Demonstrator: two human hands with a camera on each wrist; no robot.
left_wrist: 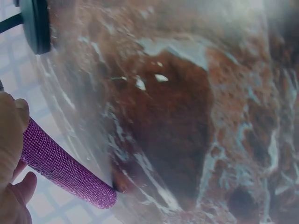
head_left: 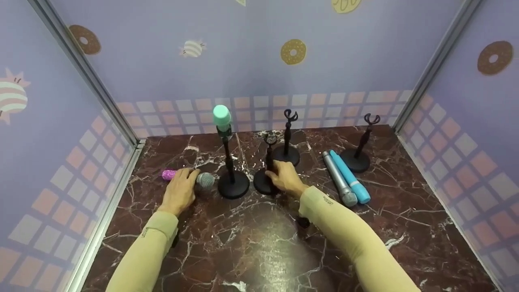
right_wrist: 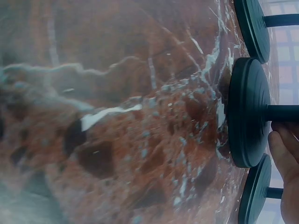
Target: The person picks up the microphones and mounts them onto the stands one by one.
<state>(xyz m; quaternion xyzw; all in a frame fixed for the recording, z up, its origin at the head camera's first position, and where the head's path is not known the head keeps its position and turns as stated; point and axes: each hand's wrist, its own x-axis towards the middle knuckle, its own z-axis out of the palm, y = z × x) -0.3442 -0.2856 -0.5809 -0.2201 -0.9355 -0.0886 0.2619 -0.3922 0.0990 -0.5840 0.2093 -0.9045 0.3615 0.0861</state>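
Grasping a pink mic [head_left: 168, 174] in the left hand [head_left: 179, 190], with the grille [head_left: 206, 180] out to the right of that hand; gripping an upright bare stand [head_left: 262, 182] by the pole in the right hand [head_left: 287, 178]. Bracketing a second stand [head_left: 233, 185], topped by a green mic [head_left: 221, 115], between both hands. With a third stand [head_left: 287, 136] just beyond the right hand, a silver mic [head_left: 336, 174] and blue mic [head_left: 349, 174] to its right, near a fourth stand [head_left: 363, 144].

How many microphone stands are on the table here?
4: the left stand, holding the teal microphone; the middle stand, at the right hand; the back stand, just behind it; the right stand, beside the blue microphone. None looks hidden.
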